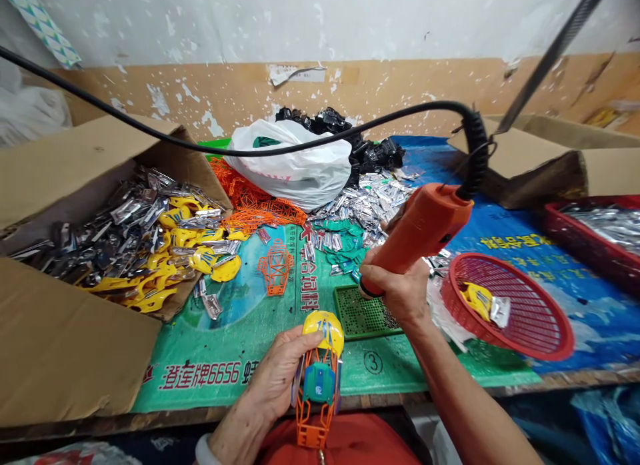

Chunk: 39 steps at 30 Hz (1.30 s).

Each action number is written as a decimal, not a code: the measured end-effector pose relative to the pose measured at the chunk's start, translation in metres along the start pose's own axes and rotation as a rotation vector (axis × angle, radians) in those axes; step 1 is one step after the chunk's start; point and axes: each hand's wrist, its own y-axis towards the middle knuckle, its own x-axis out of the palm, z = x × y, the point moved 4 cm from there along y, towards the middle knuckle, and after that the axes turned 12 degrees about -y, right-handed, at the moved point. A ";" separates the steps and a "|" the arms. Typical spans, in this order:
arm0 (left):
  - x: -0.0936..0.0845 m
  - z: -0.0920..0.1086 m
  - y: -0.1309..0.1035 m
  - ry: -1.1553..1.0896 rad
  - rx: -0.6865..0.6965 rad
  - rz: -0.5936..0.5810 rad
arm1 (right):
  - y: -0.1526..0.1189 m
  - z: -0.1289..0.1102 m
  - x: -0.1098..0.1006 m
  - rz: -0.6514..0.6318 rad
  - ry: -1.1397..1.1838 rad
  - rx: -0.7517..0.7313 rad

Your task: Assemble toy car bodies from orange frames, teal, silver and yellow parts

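Note:
Near the table's front edge, my left hand [277, 368] is closed around a toy car body [320, 384]. It has a yellow front, a teal middle piece and an orange open frame at the rear. My right hand [403, 288] grips an orange electric screwdriver [423, 228], its cable [475, 152] running up from the top end. The tool's lower end points down over a green perforated tray [353, 318] holding small dark pieces. Just left of the tray, a single orange frame part [277, 268] lies flat on the printed sheet.
A cardboard box [85, 332] spills yellow and chrome parts at left. Behind are orange frames [260, 208], a white plastic bag [295, 165], black parts [375, 155] and silvery pieces [370, 198]. A red basket [545, 318] stands at right. The black cable crosses overhead.

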 end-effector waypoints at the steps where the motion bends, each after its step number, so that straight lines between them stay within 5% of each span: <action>1: 0.001 0.000 0.001 0.001 0.005 -0.008 | 0.000 -0.001 -0.001 -0.005 0.006 -0.004; 15: 0.009 0.000 0.001 -0.075 0.021 -0.023 | -0.031 -0.065 0.005 -0.066 0.431 -0.044; 39: 0.013 -0.001 -0.001 -0.050 0.034 -0.017 | -0.045 -0.047 0.027 -0.158 0.275 -0.155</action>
